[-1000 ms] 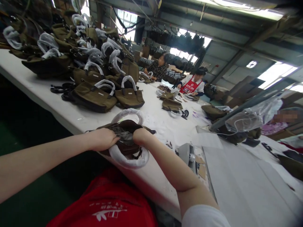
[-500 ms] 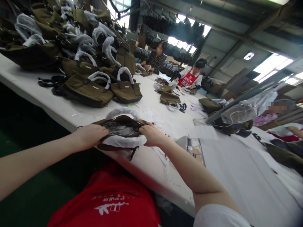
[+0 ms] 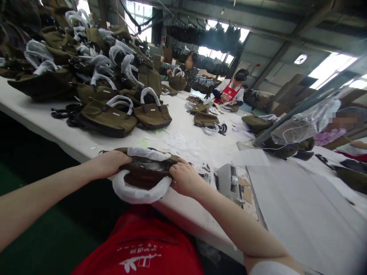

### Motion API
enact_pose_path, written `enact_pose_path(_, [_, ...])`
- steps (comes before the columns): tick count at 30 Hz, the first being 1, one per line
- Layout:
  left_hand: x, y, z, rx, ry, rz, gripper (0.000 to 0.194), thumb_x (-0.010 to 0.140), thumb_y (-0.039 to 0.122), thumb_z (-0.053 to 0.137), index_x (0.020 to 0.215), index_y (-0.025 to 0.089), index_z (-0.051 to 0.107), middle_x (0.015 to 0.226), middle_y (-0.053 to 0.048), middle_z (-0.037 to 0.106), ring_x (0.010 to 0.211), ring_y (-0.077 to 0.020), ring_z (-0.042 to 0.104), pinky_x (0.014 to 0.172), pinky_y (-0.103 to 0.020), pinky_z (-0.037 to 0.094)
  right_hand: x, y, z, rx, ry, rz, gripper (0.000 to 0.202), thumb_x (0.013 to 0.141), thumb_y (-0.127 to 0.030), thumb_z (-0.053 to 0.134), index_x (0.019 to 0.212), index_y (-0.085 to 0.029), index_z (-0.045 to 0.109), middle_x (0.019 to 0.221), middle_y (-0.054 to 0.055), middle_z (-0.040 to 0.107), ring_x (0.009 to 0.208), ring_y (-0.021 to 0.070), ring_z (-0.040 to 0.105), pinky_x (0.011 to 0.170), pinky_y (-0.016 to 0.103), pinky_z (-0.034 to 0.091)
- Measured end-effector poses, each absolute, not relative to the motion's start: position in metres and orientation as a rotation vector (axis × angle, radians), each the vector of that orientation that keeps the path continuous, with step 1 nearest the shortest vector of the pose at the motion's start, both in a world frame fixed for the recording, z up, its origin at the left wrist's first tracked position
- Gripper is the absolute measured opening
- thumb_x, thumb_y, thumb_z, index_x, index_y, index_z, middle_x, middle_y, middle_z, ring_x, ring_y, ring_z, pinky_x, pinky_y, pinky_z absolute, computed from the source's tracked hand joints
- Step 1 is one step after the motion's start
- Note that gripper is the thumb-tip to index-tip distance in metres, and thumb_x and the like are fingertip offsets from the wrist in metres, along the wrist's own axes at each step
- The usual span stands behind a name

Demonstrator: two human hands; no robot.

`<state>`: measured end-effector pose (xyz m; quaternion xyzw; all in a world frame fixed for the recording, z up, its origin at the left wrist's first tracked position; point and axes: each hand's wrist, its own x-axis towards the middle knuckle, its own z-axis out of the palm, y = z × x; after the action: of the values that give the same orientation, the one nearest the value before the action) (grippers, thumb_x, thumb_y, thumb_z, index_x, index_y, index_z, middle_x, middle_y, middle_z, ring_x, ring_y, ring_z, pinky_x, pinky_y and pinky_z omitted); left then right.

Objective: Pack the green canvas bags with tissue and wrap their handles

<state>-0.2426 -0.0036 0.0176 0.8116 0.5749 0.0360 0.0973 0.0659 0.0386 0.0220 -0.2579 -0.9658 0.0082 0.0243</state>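
Note:
An olive-brown handbag (image 3: 147,173) lies at the table's near edge, its top spread and clear plastic showing inside. White wrapping covers both handles; the near handle (image 3: 140,194) hangs down toward me, and the far one lies along the opposite rim. My left hand (image 3: 113,162) grips the bag's left end, fingers curled inside the rim. At the other end my right hand (image 3: 185,176) is closed on the bag's right corner, thumb side toward the opening. The fingertips of both hands are partly hidden by the bag.
A large heap of similar handbags (image 3: 106,118) fills the table's left side. A grey tape dispenser (image 3: 229,181) stands right of my right hand. Beyond it lies a white sheet (image 3: 298,202). A metal post (image 3: 298,110) rises at right. Co-workers (image 3: 231,91) handle bags across the table (image 3: 183,126).
The near handle has flopped down toward me, and the far handle has dropped onto the rim. Both hands keep hold of the bag. A co-worker at the back now has a bag raised upright.

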Motion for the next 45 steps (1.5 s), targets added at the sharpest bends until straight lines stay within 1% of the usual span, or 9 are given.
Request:
enact_pose_path(4, [-0.233,0.000,0.039,2.356,1.650,0.009,0.020,0.078,0.016,0.056,0.093,0.014,0.069,0.097,-0.008,0.072,0.095,-0.0238,0.065,0.087,-0.031,0.047,0.080,0.050,0.035,-0.767,-2.743,0.275,0.028,0.079,-0.012,0.059,0.106,-0.015,0.064,0.112,0.011,0.069,0.108,0.0230,0.061,0.104,0.037,0.039])
enact_pose_path(7, [-0.225,0.004,0.063,2.187,1.482,0.143,0.035,0.081,0.023,0.055,0.114,0.017,0.064,0.117,-0.007,0.069,0.109,-0.0233,0.062,0.095,-0.031,0.046,0.102,0.059,0.036,-0.963,-2.367,0.245,0.032,0.085,-0.013,0.053,0.116,-0.017,0.061,0.124,0.011,0.063,0.118,0.0224,0.055,0.104,0.036,0.041])
enact_pose_path(12, [-0.180,0.025,0.086,1.785,1.113,0.411,0.040,0.093,0.037,0.042,0.124,0.017,0.059,0.115,-0.006,0.071,0.103,-0.0189,0.066,0.090,-0.028,0.051,0.121,0.078,0.006,-1.461,-2.121,0.492,0.045,0.089,-0.047,0.058,0.124,-0.020,0.062,0.081,0.006,0.068,0.079,0.0239,0.065,0.077,0.039,0.049])
enact_pose_path(16, [-0.120,0.044,0.076,2.115,1.217,0.273,0.033,0.087,0.036,0.052,0.113,0.019,0.063,0.090,-0.005,0.073,0.079,-0.0208,0.068,0.069,-0.028,0.051,0.113,0.091,-0.030,-1.251,-1.702,1.270,0.033,0.085,-0.048,0.059,0.098,-0.018,0.065,0.057,-0.002,0.061,0.050,0.0142,0.057,0.053,0.026,0.044])
enact_pose_path(19, [-0.084,0.053,0.059,2.525,1.366,0.150,0.037,0.077,0.040,0.065,0.108,0.020,0.062,0.084,-0.006,0.072,0.076,-0.0275,0.069,0.064,-0.033,0.049,0.106,0.093,-0.048,-1.167,-1.415,1.475,0.040,0.075,-0.056,0.065,0.082,-0.018,0.057,0.050,-0.003,0.057,0.042,0.0113,0.051,0.044,0.023,0.037])
enact_pose_path(24, [-0.058,0.058,0.038,2.748,1.403,0.082,0.033,0.084,0.040,0.059,0.106,0.015,0.059,0.090,-0.015,0.073,0.082,-0.0341,0.071,0.064,-0.038,0.052,0.106,0.085,-0.054,-1.078,-1.304,1.572,0.045,0.075,-0.061,0.063,0.080,-0.017,0.053,0.052,-0.004,0.056,0.041,0.0083,0.048,0.044,0.020,0.035])
enact_pose_path(32, [-0.049,0.042,0.030,2.727,1.244,0.101,0.024,0.083,0.010,0.047,0.102,0.012,0.062,0.097,-0.021,0.071,0.088,-0.0348,0.069,0.078,-0.046,0.051,0.105,0.080,-0.053,-0.984,-1.220,1.598,0.035,0.076,-0.048,0.069,0.075,-0.017,0.055,0.048,-0.007,0.051,0.042,0.0080,0.045,0.044,0.020,0.032])
enact_pose_path(41, [-0.053,0.045,0.021,2.169,1.588,0.360,0.031,0.081,0.006,0.030,0.093,0.016,0.056,0.058,0.000,0.060,0.049,-0.0156,0.059,0.042,-0.022,0.040,0.103,0.050,-0.049,-0.938,-1.213,1.476,0.040,0.077,-0.055,0.070,0.079,-0.017,0.057,0.048,-0.005,0.054,0.041,0.0074,0.044,0.045,0.019,0.031])
enact_pose_path(45, [-0.058,0.041,0.012,2.003,1.602,0.547,0.023,0.079,0.008,0.036,0.082,0.019,0.056,0.062,0.000,0.062,0.060,-0.0164,0.062,0.055,-0.025,0.045,0.088,0.037,-0.051,-0.988,-1.168,1.397,0.046,0.071,-0.061,0.071,0.075,-0.018,0.056,0.043,-0.007,0.048,0.036,0.0079,0.040,0.039,0.019,0.028])
